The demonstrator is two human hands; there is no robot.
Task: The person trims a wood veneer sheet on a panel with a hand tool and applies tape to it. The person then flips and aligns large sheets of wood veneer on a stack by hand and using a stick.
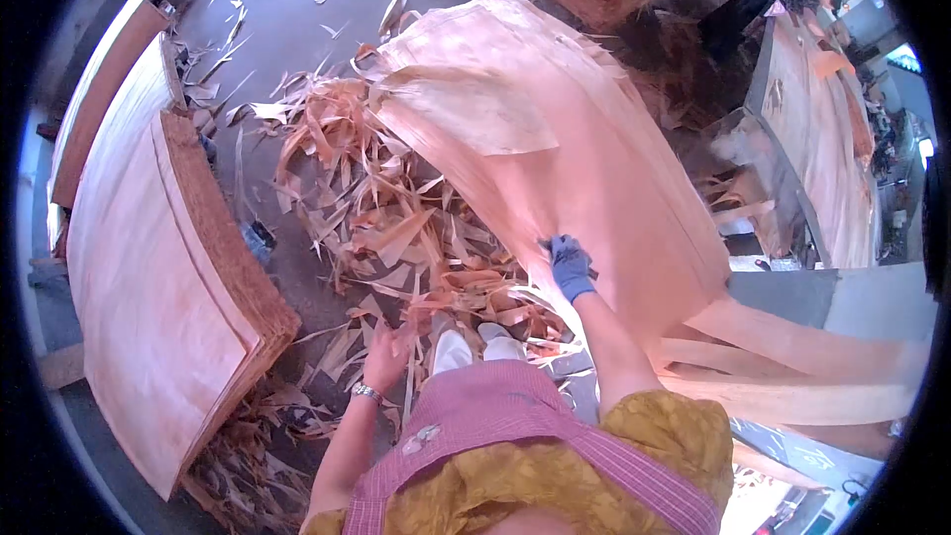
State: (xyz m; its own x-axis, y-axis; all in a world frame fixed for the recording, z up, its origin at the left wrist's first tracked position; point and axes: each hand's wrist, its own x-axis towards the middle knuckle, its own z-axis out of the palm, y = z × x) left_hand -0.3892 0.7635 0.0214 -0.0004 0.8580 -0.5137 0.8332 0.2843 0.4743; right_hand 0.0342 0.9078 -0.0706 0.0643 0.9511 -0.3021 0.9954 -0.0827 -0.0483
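Nearest the camera: pink checked apron (485, 396) over a mustard-yellow shirt (674, 436), with grey-toed shoes (493, 331) beyond its hem, among wood scraps. Ahead and to the right, broad pale-orange wood sheet (634, 168), uppermost on a raised pile, long left edge facing the scraps. On this sheet, near that edge, right hand (570, 263) in a blue glove, fingers bent against the surface, creases running out from the contact; cannot tell whether pinching the sheet or merely pressing on it. To the left, bare left hand (386, 357) with a metal-banded wristwatch (366, 392), slightly blurred, fingers loosely spread above ribbon-like offcuts (396, 233). Toward the far end of the sheet, smaller yellowish piece (475, 109) lying on top. At lower right, long strips (802, 357) extending sideways from the near end. At far left, second stack (163, 277) with a thick layered edge, beside grey floor (297, 0).
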